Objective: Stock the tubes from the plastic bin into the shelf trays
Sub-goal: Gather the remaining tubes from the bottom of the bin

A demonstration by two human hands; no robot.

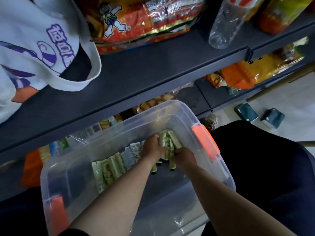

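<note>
The clear plastic bin [180, 109] is the landmark here. It has two orange latches [205, 140], one on its right end and one on its left end. Both hands are down inside it, at the end near the right latch. The left hand [153, 147] has its fingers curled round a bunch of pale green tubes [167, 140]; how many it holds cannot be counted, since they overlap and blur. The right hand [185, 156], just beside the left, grips tubes of the same bunch from the other side. The tubes have dark caps pointing toward the person; their printing is too small to read.

Also in the bin, to the left of the hands, lies a row of pale green packets [109, 169] side by side, their labels unreadable, and beyond them some white cards [133, 155] with small coloured prints.

Above the bin runs a dark grey shelf [153, 65]. On it, above the bin's left end, lies a white cloth bag [39, 40] with purple Chinese characters and a purple drawing. To the right of the cloth bag sits a red and gold snack bag [144, 19] showing a cartoon child; its writing is blurred. Further right lies one clear plastic bottle [225, 26].

On the floor to the right of the bin are two small teal packs [246, 111].
</note>
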